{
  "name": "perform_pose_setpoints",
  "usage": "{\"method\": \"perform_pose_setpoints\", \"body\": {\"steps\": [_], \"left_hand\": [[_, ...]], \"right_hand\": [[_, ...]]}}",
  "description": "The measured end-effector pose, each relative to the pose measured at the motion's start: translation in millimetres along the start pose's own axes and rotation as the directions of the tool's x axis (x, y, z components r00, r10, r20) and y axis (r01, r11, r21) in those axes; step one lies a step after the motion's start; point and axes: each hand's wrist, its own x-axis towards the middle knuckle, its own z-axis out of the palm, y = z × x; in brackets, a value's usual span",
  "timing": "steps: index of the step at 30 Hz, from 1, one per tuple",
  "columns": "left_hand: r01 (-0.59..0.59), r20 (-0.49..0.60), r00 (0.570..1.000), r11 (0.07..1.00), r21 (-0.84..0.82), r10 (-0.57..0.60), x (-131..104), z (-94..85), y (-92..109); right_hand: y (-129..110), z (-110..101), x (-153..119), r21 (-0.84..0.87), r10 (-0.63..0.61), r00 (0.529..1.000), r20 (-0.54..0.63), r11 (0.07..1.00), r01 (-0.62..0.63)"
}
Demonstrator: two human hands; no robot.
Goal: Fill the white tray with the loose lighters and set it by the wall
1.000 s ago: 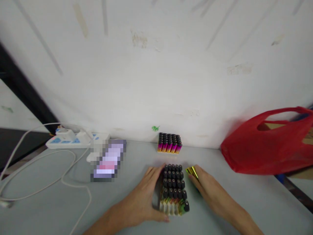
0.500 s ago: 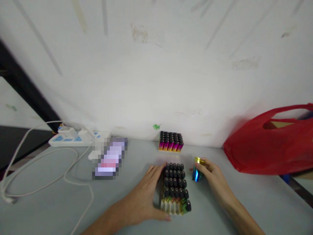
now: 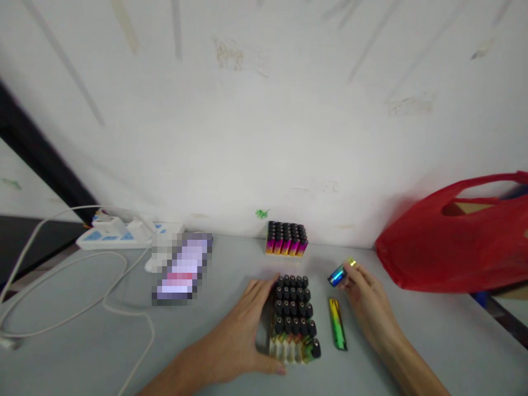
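My left hand (image 3: pixel 243 335) grips the left side of a pale tray (image 3: pixel 284 352), thumb at its near edge and fingertips by its far corner. Rows of upright, black-topped small sticks (image 3: pixel 293 308) fill most of this tray; one leans at the near right corner, beside bare slots. My right hand (image 3: pixel 365 286) pinches a shiny blue-and-gold stick (image 3: pixel 339 274), tilted, above the table right of the tray. Below it, a yellow-green stick with a dark end (image 3: pixel 338 324) lies between tray and right forearm. I cannot tell what kind of item the sticks are.
Against the wall stands a second block of black-topped, magenta-and-yellow sticks (image 3: pixel 286 239). To the left are a blurred-out phone (image 3: pixel 185 268), a white power strip (image 3: pixel 132 235) and a looping white cable (image 3: pixel 124 264). A red bag (image 3: pixel 454 242) sits at the right.
A yellow-green stick now lies on the table where none showed before. The blue-and-gold stick has turned from upright to tilted in my right hand. My left hand stays on the tray.
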Motion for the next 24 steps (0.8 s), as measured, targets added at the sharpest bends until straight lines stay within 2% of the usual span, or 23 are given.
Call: {"method": "perform_pose_setpoints", "body": {"steps": [6,11,16,24], "left_hand": [[-0.015,-0.006,1.000,1.000,-0.007,0.015,0.1,0.8,0.2],[-0.037,-0.009,0.999,0.999,-0.003,0.037,-0.1,1.8,-3.9],[-0.023,-0.010,1.000,1.000,0.008,0.023,-0.9,2.7,-7.5],[-0.019,-0.006,1.000,1.000,0.006,0.019,-1.0,1.1,-5.1]], "right_hand": [[-14.7,6.7,-5.7,0.180,0.161,0.982,0.098,0.968,-0.177],[-28.3,12.0,-17.6,0.307,0.282,0.929,0.241,0.885,-0.349],[-28.2,13.6,-26.7,0.265,0.277,0.877,0.393,0.879,-0.396],[-28.4,20.9,-28.9,0.252,0.259,0.812,0.522,0.863,-0.437]]}}
